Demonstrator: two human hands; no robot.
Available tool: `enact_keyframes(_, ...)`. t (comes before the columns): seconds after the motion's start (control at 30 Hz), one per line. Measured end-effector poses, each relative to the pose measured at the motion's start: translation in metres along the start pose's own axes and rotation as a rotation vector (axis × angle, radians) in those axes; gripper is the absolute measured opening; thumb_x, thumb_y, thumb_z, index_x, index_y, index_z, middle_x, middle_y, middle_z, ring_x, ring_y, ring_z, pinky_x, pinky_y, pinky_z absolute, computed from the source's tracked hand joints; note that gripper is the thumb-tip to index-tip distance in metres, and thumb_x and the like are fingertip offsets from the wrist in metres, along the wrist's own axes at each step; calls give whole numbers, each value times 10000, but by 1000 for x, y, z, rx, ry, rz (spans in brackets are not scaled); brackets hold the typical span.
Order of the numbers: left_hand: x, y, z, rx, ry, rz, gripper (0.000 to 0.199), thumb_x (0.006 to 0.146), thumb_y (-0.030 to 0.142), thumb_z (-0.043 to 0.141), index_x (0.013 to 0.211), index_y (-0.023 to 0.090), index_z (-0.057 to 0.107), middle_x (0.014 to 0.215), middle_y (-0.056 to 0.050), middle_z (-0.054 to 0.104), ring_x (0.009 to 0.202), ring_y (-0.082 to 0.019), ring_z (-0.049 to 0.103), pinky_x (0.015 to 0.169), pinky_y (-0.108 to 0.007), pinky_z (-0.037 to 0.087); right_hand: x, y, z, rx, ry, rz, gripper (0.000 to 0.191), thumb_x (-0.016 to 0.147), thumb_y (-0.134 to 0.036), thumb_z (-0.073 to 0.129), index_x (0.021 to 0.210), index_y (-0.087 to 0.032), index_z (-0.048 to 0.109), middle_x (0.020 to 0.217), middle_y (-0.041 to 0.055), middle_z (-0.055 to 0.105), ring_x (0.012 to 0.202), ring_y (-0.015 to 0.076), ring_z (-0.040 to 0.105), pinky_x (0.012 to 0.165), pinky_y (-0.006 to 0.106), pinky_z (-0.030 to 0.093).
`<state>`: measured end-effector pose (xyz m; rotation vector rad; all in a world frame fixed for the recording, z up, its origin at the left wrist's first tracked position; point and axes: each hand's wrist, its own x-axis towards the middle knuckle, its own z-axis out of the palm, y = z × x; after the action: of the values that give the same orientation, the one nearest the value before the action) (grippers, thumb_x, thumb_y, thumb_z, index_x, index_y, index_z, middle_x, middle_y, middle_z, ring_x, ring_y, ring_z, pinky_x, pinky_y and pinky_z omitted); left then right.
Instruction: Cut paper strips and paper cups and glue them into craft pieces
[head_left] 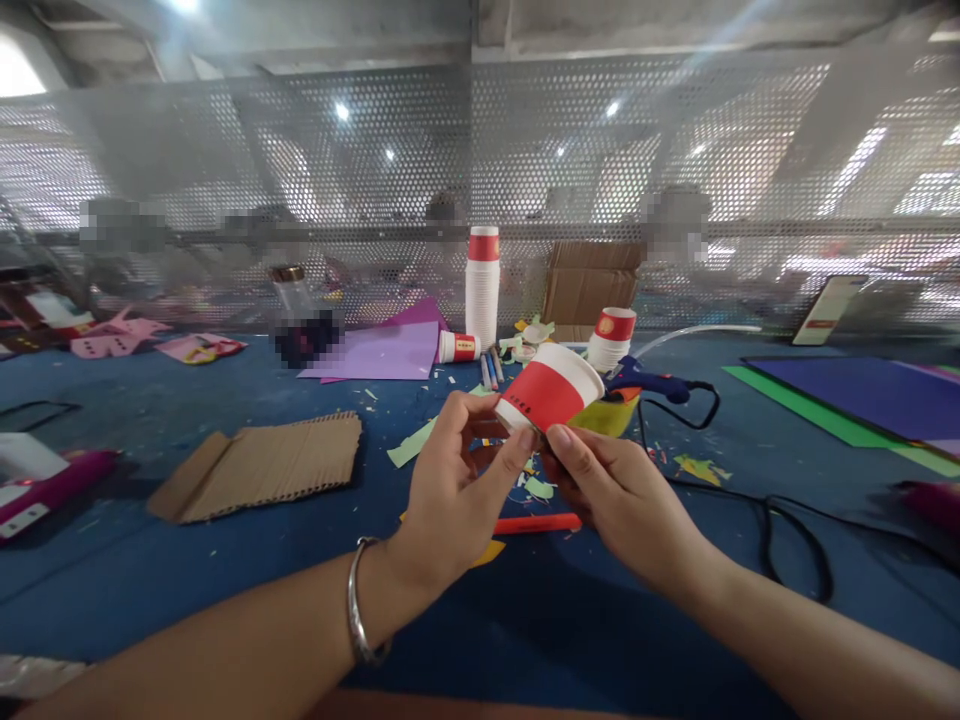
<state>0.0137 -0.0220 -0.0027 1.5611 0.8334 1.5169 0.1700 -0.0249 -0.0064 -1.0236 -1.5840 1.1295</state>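
A red and white paper cup (545, 390) is held up tilted over the table, its rim toward the upper right. My left hand (461, 485) grips it near the base, with the thumb below and the fingers behind. At the lower edge of the cup, my right hand (611, 490) pinches with thumb and fingers; its fingertips are partly hidden. Just behind the cup lies a blue glue gun (652, 382) with an orange part. Below the hands, a red-orange strip (536, 523) rests on the table among paper scraps (538, 488).
A tall stack of paper cups (482, 295) stands at the back, near a cup on its side (459, 347) and markers (489, 370). Cardboard (270, 465) and purple paper (375, 350) lie left. Coloured sheets (847, 400) and a black cable (765, 530) are right. Perforated panels (525, 170) rise behind.
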Motion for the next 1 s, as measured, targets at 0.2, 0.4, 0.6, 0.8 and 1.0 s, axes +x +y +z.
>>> enact_keyframes(0.2,-1,5,1,20,3,22,244,878,309,696,1045,186,567,993,-77,670,931,-195,661,773,-323,581,-3,-2,2,-58,23,-37,506,960,-625,432,678,-206,449,595,-48,322,514,94,254,430,239,201)
enact_keyframes(0.4,-4,2,3,21,19,56,242,887,291,687,1068,202,553,1030,-77,661,963,-192,651,809,-319,570,-5,-3,2,-93,37,-51,500,962,-621,422,679,-209,443,610,-34,341,518,102,275,432,245,217)
enact_keyframes(0.6,-3,4,2,6,12,40,248,887,298,689,1059,187,549,1008,-79,659,941,-189,649,797,-321,573,-4,-3,2,-49,29,-31,501,950,-636,437,688,-209,447,619,-39,333,517,100,258,432,244,213)
enact_keyframes(0.8,-5,0,2,-22,-2,41,226,893,294,682,1041,189,546,1016,-75,647,951,-189,644,803,-330,577,-4,0,2,-43,23,-7,505,938,-653,441,693,-212,448,613,-42,324,512,103,252,428,246,210)
enact_keyframes(1.0,-6,-3,-1,44,-2,106,264,890,277,684,1102,199,547,1077,-85,614,1000,-206,636,866,-369,574,-5,-3,2,-96,36,-36,503,958,-628,427,677,-212,433,607,-36,340,526,105,272,448,249,220)
